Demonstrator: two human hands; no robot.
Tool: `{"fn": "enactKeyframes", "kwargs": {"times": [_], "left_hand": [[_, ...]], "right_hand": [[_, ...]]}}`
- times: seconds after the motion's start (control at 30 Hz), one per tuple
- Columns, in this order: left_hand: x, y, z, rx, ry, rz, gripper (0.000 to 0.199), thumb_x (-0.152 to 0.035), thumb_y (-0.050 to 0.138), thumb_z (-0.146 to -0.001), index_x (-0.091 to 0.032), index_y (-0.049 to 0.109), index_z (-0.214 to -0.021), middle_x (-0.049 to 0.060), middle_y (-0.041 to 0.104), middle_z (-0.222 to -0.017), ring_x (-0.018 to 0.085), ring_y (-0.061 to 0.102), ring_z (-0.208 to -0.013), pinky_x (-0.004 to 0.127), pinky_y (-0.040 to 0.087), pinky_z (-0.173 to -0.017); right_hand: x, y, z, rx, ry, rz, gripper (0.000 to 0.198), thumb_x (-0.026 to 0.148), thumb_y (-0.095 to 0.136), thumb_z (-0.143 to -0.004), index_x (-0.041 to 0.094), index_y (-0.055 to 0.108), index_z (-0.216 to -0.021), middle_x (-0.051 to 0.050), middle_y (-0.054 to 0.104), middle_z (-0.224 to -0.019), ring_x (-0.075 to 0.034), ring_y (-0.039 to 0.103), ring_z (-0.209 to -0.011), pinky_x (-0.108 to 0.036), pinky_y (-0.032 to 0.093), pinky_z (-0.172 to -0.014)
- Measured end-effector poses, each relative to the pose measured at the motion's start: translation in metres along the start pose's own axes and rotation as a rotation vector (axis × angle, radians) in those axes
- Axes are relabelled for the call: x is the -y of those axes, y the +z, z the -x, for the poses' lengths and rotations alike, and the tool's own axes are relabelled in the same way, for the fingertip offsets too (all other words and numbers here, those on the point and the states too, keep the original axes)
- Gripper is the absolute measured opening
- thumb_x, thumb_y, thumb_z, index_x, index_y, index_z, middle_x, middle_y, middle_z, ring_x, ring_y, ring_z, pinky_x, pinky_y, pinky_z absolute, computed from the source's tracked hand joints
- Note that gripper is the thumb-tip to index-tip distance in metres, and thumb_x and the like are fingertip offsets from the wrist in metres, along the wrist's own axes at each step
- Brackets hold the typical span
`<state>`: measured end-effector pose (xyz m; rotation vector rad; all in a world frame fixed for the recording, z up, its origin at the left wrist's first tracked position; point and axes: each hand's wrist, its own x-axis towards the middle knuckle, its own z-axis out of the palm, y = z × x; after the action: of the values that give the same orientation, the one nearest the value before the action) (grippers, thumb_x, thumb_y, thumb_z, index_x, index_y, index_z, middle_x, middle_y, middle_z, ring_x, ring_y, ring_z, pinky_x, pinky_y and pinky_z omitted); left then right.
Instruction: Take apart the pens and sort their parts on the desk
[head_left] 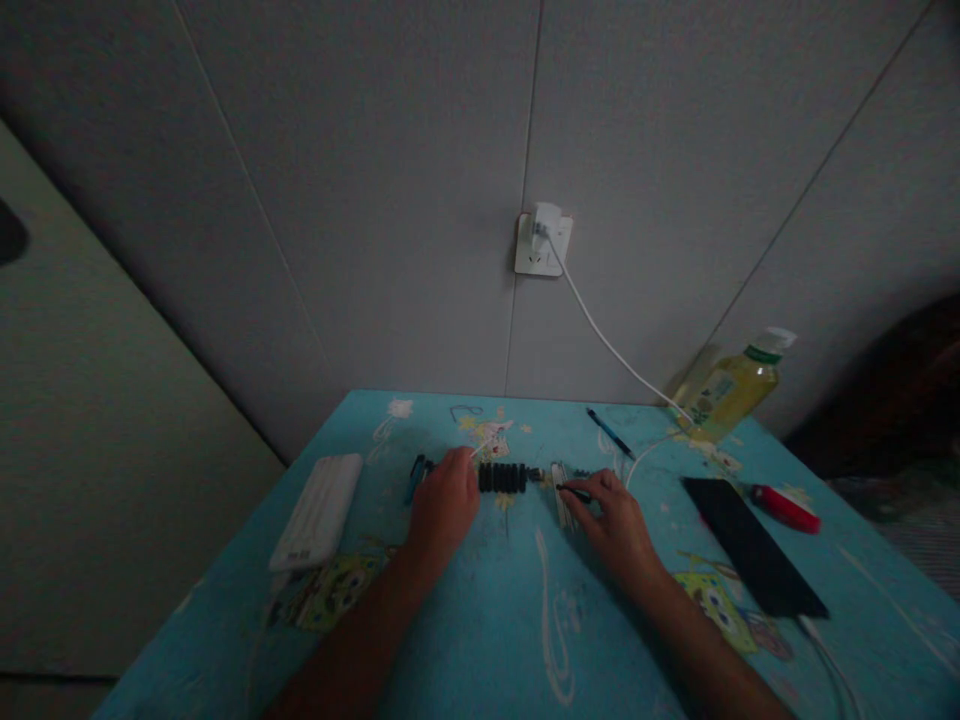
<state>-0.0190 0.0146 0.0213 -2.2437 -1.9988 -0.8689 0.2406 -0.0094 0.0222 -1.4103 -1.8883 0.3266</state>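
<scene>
My left hand (448, 497) is closed, its thumb and fingers pinching a thin white stick (478, 452) whose tip pokes out. A row of short black tube-like pieces (502, 477) lies just right of it, with smaller dark pieces (535, 474) at the row's end. Blue pieces (415, 478) lie left of my left hand. My right hand (619, 515) pinches a small black piece (575, 493), too dim to name exactly. It is held over a few pale slender rods (561, 505) lying side by side. Part of the rods is hidden by my fingers.
A blue pen (611, 433) lies behind my right hand. At right are a yellow liquid bottle (731, 390), a dark phone-like slab (754, 545) and a red object (786, 508). A white power bank (319, 510) is at left. A white cable (607, 345) runs from the wall socket (544, 243).
</scene>
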Motion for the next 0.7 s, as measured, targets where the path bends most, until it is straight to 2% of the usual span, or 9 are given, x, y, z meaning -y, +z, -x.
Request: {"fn": "enactKeyframes", "kwargs": {"times": [0.13,0.23,0.3,0.4,0.53,0.7], "left_hand": [[0.019,-0.004,-0.012,-0.047,-0.127,-0.046,0.022,-0.019,0.035,-0.099,-0.020,0.054,-0.111,0.006,0.066,-0.104,0.020,0.064,-0.093,0.029,0.046,-0.080],[0.026,-0.005,-0.016,-0.041,-0.152,-0.049,0.021,-0.019,0.036,-0.099,-0.021,0.054,-0.109,0.005,0.066,-0.102,0.019,0.064,-0.091,0.028,0.045,-0.078],[0.027,-0.004,-0.016,-0.033,-0.152,-0.035,0.021,-0.019,0.036,-0.099,-0.021,0.054,-0.108,0.005,0.066,-0.102,0.019,0.064,-0.093,0.027,0.045,-0.079],[0.026,-0.004,-0.015,-0.040,-0.154,-0.018,0.021,-0.018,0.036,-0.099,-0.021,0.054,-0.110,0.006,0.066,-0.103,0.018,0.064,-0.094,0.027,0.045,-0.080],[0.026,-0.006,-0.014,-0.034,-0.151,-0.008,0.021,-0.018,0.037,-0.098,-0.021,0.054,-0.110,0.006,0.066,-0.102,0.018,0.064,-0.094,0.026,0.045,-0.078],[0.026,-0.008,-0.017,-0.020,-0.189,-0.009,0.022,-0.018,0.038,-0.098,-0.020,0.055,-0.111,0.008,0.067,-0.102,0.019,0.065,-0.091,0.028,0.046,-0.077]], "right_hand": [[0.003,0.009,0.000,0.066,0.052,-0.076,0.030,0.043,0.053,-0.092,0.020,0.072,-0.096,-0.006,0.066,-0.082,-0.019,0.060,-0.072,-0.031,0.048,-0.067],[0.017,0.021,-0.008,0.117,0.108,-0.157,0.033,0.044,0.052,-0.092,0.017,0.071,-0.094,-0.005,0.068,-0.076,-0.017,0.060,-0.066,-0.028,0.046,-0.060],[0.030,0.030,-0.020,0.156,0.087,-0.170,0.031,0.042,0.053,-0.091,0.017,0.071,-0.092,-0.004,0.070,-0.076,-0.017,0.060,-0.065,-0.027,0.044,-0.060],[0.051,0.047,-0.044,0.223,0.041,-0.128,0.028,0.040,0.054,-0.090,0.018,0.072,-0.087,-0.003,0.071,-0.075,-0.016,0.062,-0.066,-0.025,0.043,-0.060],[0.066,0.074,-0.075,0.288,0.076,-0.054,0.032,0.041,0.054,-0.090,0.018,0.073,-0.079,-0.003,0.071,-0.069,-0.016,0.063,-0.061,-0.024,0.040,-0.055],[0.070,0.101,-0.086,0.277,0.081,0.047,0.027,0.041,0.063,-0.085,0.019,0.073,-0.072,-0.005,0.072,-0.069,-0.017,0.064,-0.060,-0.025,0.039,-0.056]]}}
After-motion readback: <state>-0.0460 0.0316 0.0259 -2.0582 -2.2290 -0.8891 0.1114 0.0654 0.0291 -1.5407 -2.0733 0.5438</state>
